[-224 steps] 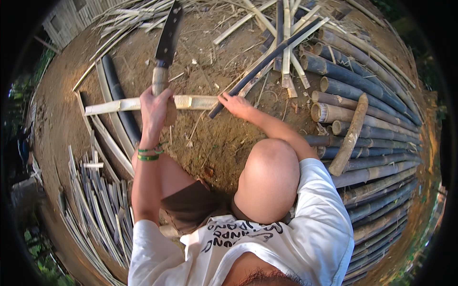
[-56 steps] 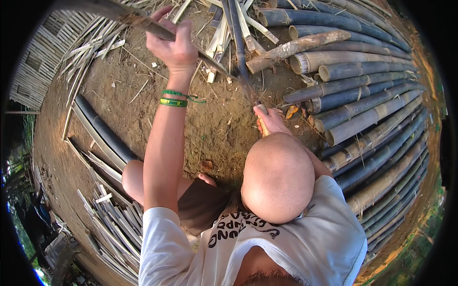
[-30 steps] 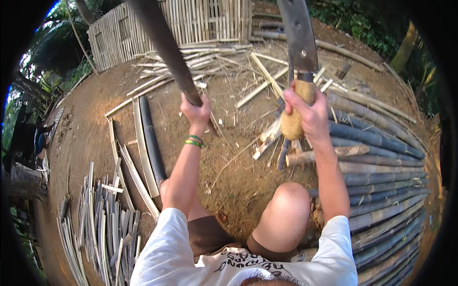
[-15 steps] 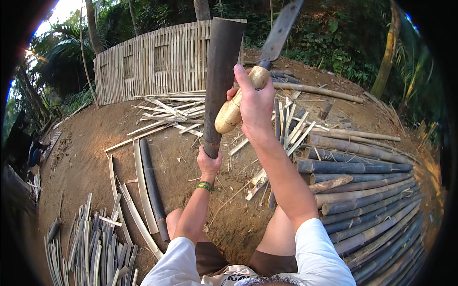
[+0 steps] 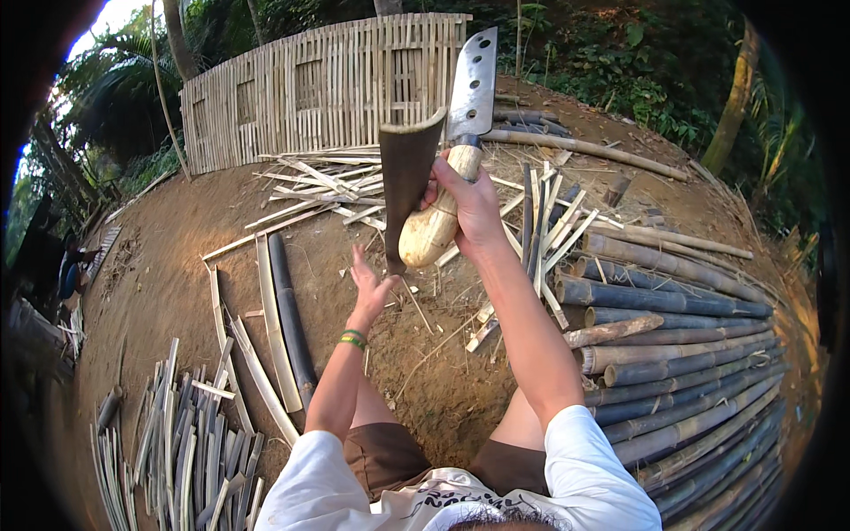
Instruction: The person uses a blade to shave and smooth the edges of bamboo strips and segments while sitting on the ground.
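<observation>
My right hand [image 5: 474,208] is closed round the pale wooden handle [image 5: 429,234] of a knife, raised in front of me. Its broad metal blade [image 5: 472,84] points up and has several round holes along it. Just left of the handle, a dark split piece of bamboo [image 5: 407,177] stands upright, its curved upper end toward the fence. The right fingertips reach to its edge; whether they grip it is hidden. My left hand [image 5: 370,288], below a green and yellow wristband, has its fingers spread beside the bamboo's lower end. The thumb is close to that end; I cannot tell whether it touches.
Dark bamboo poles [image 5: 673,310] lie stacked at the right. Split bamboo strips [image 5: 190,451] are piled at the near left, with more strips [image 5: 323,190] scattered ahead. Two long split lengths [image 5: 288,319] lie left of my legs. A slatted bamboo fence [image 5: 319,88] stands beyond.
My left hand has let go of the bamboo's lower end and spread its fingers. The bamboo piece has turned and tilted, and the knife has swung left to stand more upright, its blade face showing.
</observation>
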The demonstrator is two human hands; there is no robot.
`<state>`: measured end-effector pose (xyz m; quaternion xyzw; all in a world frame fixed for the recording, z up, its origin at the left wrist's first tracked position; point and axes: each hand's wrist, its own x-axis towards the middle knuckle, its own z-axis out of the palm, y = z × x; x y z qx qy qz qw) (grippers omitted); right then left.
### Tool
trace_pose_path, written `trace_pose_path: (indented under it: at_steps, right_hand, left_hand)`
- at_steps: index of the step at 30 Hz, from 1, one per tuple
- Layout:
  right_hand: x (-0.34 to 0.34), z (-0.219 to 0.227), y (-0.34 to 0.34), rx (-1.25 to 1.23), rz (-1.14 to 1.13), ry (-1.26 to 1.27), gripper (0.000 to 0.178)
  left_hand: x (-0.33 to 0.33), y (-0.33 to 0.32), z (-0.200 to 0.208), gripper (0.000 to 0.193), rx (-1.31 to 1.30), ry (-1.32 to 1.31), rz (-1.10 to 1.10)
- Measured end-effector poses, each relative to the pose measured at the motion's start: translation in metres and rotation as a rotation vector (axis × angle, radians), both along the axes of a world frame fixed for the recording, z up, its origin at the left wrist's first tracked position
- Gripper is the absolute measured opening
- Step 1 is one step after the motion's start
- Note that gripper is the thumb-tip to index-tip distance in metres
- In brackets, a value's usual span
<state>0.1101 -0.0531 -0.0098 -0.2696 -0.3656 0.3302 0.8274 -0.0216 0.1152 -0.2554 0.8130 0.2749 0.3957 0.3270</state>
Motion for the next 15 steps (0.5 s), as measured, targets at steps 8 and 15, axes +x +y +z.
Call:
trace_pose_path:
  at_steps: [8, 15]
  right_hand:
    - [-0.025, -0.008, -0.012, -0.011, -0.047, 0.011, 0.043]
    - [-0.051, -0.004, -0.006, 0.040, -0.001, -0.007, 0.050]
  left_hand:
    - [-0.054, -0.111, 0.246, 0.101, 0.410, -0.692, -0.186]
    - [-0.011, -0.135, 0.304, 0.072, 0.291, -0.943, 0.090]
